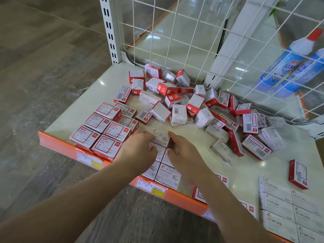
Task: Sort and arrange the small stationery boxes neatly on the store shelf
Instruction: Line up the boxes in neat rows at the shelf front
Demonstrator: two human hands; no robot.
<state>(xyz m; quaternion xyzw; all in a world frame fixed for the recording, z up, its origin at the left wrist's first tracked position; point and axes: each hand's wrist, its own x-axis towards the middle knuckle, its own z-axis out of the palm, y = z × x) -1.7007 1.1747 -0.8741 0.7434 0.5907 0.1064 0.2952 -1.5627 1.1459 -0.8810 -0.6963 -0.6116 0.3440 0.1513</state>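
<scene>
A white paper clips box (159, 137) lies at the far end of a row of white paper clips boxes (168, 176) near the shelf's front edge. My left hand (138, 146) touches its left side and my right hand (184, 151) its right side, fingers loosely bent around the row. Left of them, red-and-white paper clips boxes (105, 128) stand in a neat block. A jumbled heap of red-and-white and white boxes (184, 104) covers the shelf's middle and back. White staples boxes (287, 209) are lined up at the front right.
The cream shelf (84, 109) has an orange front lip (57, 142) with price tags (151, 187). A white wire grid (192, 41) forms the back wall. Blue bottles (287, 64) lie behind the grid at right. One red box (298, 174) stands alone at right.
</scene>
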